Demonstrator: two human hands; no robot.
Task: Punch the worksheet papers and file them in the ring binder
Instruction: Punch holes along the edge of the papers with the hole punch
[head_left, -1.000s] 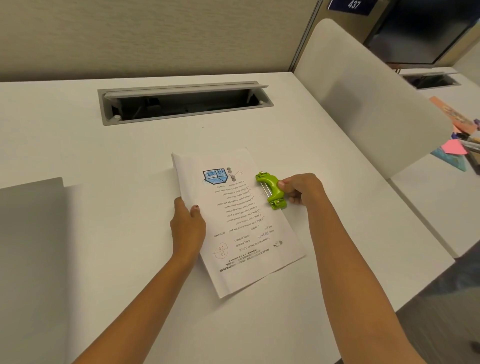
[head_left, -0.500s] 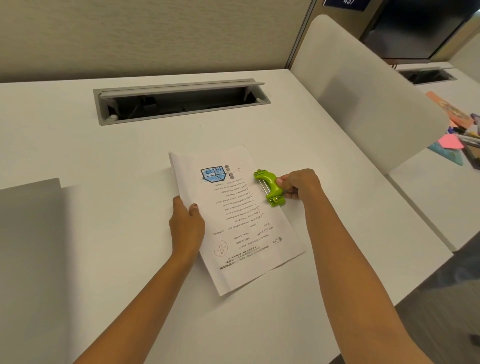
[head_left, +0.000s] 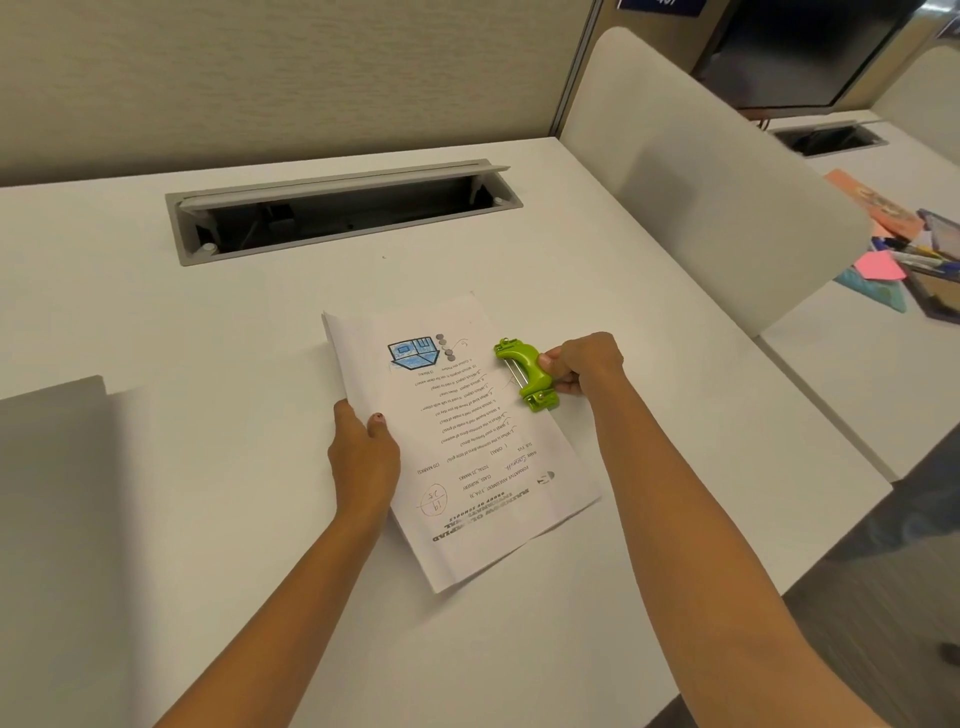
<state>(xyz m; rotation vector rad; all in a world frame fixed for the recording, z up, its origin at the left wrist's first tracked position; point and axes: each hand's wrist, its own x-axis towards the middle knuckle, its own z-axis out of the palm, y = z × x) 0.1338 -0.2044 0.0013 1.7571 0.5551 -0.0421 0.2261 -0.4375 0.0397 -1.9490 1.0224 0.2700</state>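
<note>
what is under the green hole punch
One long edge of the white worksheet stack lies under the green plastic hole punch, which the right hand grips. The strip of paper beneath it is covered, so any holes there cannot be seen.

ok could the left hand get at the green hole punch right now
Probably yes: only the flat worksheet papers lie between the left hand and the green hole punch. It would have to release the papers' edge, though, and the right hand grips the punch.
</note>
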